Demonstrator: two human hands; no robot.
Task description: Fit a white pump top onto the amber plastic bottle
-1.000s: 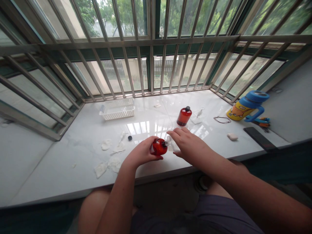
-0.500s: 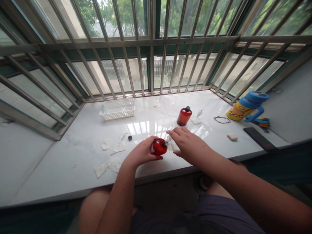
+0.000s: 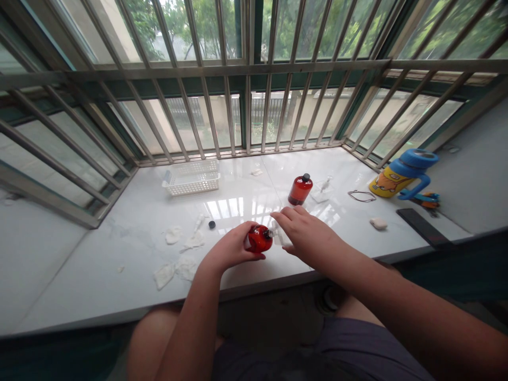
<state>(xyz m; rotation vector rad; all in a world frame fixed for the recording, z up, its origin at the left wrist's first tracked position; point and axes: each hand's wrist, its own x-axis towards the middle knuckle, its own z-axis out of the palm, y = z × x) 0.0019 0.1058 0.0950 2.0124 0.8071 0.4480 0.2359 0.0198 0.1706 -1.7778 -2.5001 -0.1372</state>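
My left hand (image 3: 234, 247) is wrapped round a red see-through bottle (image 3: 259, 239), which is tipped over with its dark neck pointing right. In my right hand (image 3: 299, 228) is a small clear container (image 3: 281, 234), its narrow end against or very close to the red bottle's mouth. My fingers cover most of the container. A second red bottle (image 3: 300, 190) with a black cap stands upright just beyond my right hand. To the left of my hands a loose black cap (image 3: 211, 225) lies on the white counter (image 3: 130, 248).
Crumpled tissues (image 3: 194, 241) lie at the left, and a white plastic basket (image 3: 192, 182) stands behind them. At the right are a clear nozzle-like piece (image 3: 326, 183), a cord loop (image 3: 362, 196), a pale case (image 3: 378, 223), a phone (image 3: 423, 226) and a blue-yellow flask (image 3: 400, 174). Window bars close the back.
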